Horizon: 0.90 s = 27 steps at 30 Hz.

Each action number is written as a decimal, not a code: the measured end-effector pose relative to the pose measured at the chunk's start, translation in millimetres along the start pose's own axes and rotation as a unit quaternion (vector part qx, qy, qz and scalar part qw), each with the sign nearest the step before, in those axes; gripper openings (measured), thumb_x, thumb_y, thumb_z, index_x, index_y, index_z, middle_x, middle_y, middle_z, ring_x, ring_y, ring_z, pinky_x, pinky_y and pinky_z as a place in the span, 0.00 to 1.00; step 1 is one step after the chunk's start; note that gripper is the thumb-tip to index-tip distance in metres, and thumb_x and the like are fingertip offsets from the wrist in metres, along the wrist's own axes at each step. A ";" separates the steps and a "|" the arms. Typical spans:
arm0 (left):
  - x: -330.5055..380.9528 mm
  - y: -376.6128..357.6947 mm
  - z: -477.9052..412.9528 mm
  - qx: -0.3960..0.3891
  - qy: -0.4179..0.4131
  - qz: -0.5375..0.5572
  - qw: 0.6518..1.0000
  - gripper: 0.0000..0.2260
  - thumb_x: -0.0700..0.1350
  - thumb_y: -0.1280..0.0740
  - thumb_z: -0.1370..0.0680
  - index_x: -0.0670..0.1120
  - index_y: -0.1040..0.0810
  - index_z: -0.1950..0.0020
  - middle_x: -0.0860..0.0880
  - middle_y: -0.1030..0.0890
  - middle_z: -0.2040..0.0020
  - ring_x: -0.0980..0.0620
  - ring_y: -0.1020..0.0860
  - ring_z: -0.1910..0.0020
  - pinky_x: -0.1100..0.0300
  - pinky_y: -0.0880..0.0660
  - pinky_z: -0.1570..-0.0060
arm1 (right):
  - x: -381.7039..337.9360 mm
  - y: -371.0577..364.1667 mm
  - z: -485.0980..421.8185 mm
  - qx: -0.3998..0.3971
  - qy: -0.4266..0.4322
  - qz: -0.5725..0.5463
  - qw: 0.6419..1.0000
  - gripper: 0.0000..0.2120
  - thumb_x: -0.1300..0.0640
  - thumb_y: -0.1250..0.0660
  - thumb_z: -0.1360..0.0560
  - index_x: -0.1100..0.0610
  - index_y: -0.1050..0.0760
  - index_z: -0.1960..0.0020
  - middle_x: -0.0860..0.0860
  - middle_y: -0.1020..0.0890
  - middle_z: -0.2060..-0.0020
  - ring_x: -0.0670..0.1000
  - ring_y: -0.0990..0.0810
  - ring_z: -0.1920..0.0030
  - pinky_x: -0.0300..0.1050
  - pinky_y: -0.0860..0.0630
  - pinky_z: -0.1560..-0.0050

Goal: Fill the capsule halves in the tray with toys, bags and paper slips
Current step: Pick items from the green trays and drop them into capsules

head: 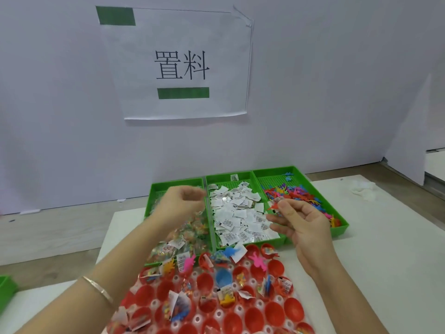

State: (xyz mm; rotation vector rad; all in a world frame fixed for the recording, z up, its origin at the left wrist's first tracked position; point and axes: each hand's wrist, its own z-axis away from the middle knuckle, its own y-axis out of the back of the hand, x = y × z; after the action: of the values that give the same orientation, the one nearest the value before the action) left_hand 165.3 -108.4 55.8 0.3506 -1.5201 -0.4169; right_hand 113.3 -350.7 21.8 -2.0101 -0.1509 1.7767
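The right hand (301, 220) pinches a red toy (273, 208) in a narrow grip, with the capsule tray (218, 314) at six o'clock from it, while the left hand (178, 201) is blurred, its grip impossible to tell.

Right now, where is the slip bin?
Head view: the slip bin is the middle of three green bins, between the bag bin on the left and the toy bin on the right, behind the capsule tray.
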 end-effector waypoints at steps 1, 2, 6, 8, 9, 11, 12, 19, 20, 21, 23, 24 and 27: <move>-10.6 6.5 -3.4 -0.001 0.011 -0.088 0.996 0.10 0.42 0.29 0.25 0.53 0.19 0.46 0.57 0.18 0.52 0.59 0.19 0.57 0.65 0.23 0.57 | -1.3 1.4 -0.9 0.006 0.003 -0.006 1.000 0.13 0.57 0.28 0.34 0.62 0.21 0.52 0.56 0.15 0.61 0.57 0.15 0.63 0.41 0.19 0.68; -20.8 10.2 -6.1 -0.021 0.019 -0.176 0.984 0.10 0.44 0.28 0.25 0.50 0.19 0.44 0.56 0.18 0.51 0.58 0.21 0.56 0.65 0.25 0.56 | -2.1 1.9 -1.5 0.012 0.005 -0.011 1.000 0.13 0.57 0.28 0.34 0.61 0.21 0.52 0.56 0.15 0.62 0.56 0.15 0.64 0.41 0.20 0.68; -43.0 7.9 -13.3 -0.042 0.012 -0.345 0.937 0.11 0.49 0.29 0.24 0.48 0.18 0.43 0.51 0.18 0.45 0.54 0.22 0.51 0.60 0.25 0.50 | 0.7 -2.5 1.7 0.014 -0.011 -0.030 0.999 0.12 0.57 0.28 0.34 0.61 0.21 0.52 0.54 0.15 0.62 0.55 0.16 0.65 0.41 0.20 0.68; -42.5 6.5 -13.9 -0.029 -0.009 -0.352 0.935 0.09 0.48 0.31 0.23 0.49 0.18 0.44 0.51 0.18 0.45 0.55 0.23 0.54 0.61 0.25 0.51 | 3.4 -6.2 4.4 0.005 -0.014 -0.025 1.000 0.12 0.56 0.28 0.33 0.60 0.20 0.52 0.55 0.15 0.62 0.55 0.16 0.64 0.41 0.20 0.68; -42.3 5.9 -14.0 -0.018 -0.022 -0.347 0.937 0.08 0.47 0.32 0.22 0.49 0.18 0.44 0.51 0.18 0.45 0.56 0.24 0.55 0.62 0.26 0.51 | 3.9 -7.7 5.7 0.000 -0.012 -0.022 1.000 0.12 0.56 0.27 0.33 0.60 0.20 0.52 0.55 0.15 0.62 0.55 0.16 0.64 0.41 0.20 0.68; -43.0 6.7 -13.4 0.022 -0.052 -0.317 0.947 0.10 0.47 0.35 0.20 0.49 0.19 0.41 0.51 0.18 0.45 0.56 0.25 0.55 0.62 0.28 0.50 | 3.0 -10.6 8.3 -0.004 -0.009 -0.015 1.000 0.13 0.55 0.27 0.34 0.60 0.20 0.52 0.55 0.15 0.62 0.55 0.16 0.64 0.41 0.20 0.68; -42.9 8.8 -12.3 0.047 -0.063 -0.290 0.954 0.10 0.47 0.35 0.20 0.48 0.19 0.40 0.51 0.17 0.46 0.55 0.24 0.55 0.61 0.28 0.50 | 2.5 -11.5 9.2 -0.004 -0.008 -0.011 1.000 0.13 0.55 0.27 0.34 0.61 0.20 0.52 0.55 0.16 0.62 0.55 0.16 0.64 0.41 0.20 0.68; -39.1 21.7 8.7 0.153 0.012 0.088 0.984 0.07 0.45 0.36 0.20 0.45 0.19 0.47 0.49 0.16 0.58 0.51 0.16 0.59 0.59 0.20 0.65 | -6.6 -27.2 29.1 -0.151 -0.048 0.053 0.986 0.14 0.49 0.26 0.37 0.56 0.17 0.55 0.55 0.15 0.55 0.49 0.18 0.60 0.40 0.22 0.65; -36.1 19.8 16.8 0.145 0.030 0.143 0.979 0.07 0.45 0.34 0.20 0.44 0.19 0.48 0.48 0.15 0.59 0.51 0.16 0.60 0.59 0.20 0.66 | -6.6 -33.1 35.3 -0.179 -0.054 0.059 0.981 0.14 0.48 0.26 0.38 0.54 0.17 0.56 0.54 0.15 0.55 0.48 0.19 0.60 0.39 0.22 0.65; -32.7 17.0 25.8 0.136 0.043 0.186 0.972 0.06 0.45 0.33 0.21 0.45 0.19 0.49 0.47 0.14 0.60 0.50 0.15 0.61 0.59 0.19 0.68 | -6.9 -39.5 40.8 -0.199 -0.059 0.057 0.977 0.13 0.47 0.25 0.38 0.53 0.16 0.57 0.54 0.15 0.56 0.48 0.19 0.61 0.39 0.22 0.66; -24.0 9.3 43.8 0.122 0.042 0.235 0.963 0.05 0.44 0.33 0.22 0.46 0.18 0.52 0.49 0.14 0.61 0.51 0.15 0.61 0.63 0.21 0.69 | -10.4 -52.6 47.9 -0.227 -0.068 0.081 0.968 0.10 0.48 0.25 0.36 0.52 0.16 0.58 0.53 0.15 0.58 0.48 0.19 0.61 0.40 0.21 0.64; -18.6 5.3 52.4 0.116 0.031 0.232 0.965 0.05 0.44 0.33 0.22 0.47 0.18 0.53 0.50 0.14 0.60 0.52 0.16 0.61 0.65 0.22 0.68 | -13.7 -58.6 49.3 -0.240 -0.071 0.120 0.961 0.09 0.49 0.26 0.35 0.52 0.16 0.58 0.52 0.15 0.58 0.49 0.18 0.60 0.41 0.20 0.61; 0.6 -5.4 77.8 0.079 -0.015 0.189 0.979 0.06 0.45 0.33 0.21 0.51 0.16 0.55 0.52 0.15 0.61 0.56 0.17 0.62 0.65 0.23 0.64 | -26.2 -73.5 51.4 -0.276 -0.074 0.212 0.934 0.05 0.53 0.27 0.30 0.53 0.18 0.56 0.48 0.15 0.58 0.48 0.16 0.56 0.42 0.19 0.54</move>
State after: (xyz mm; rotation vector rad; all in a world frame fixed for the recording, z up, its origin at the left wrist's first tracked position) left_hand 87.4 -110.6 55.7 0.1711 -1.6120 -0.0012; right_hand 74.9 -281.6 71.6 -2.4296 -0.3132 2.3656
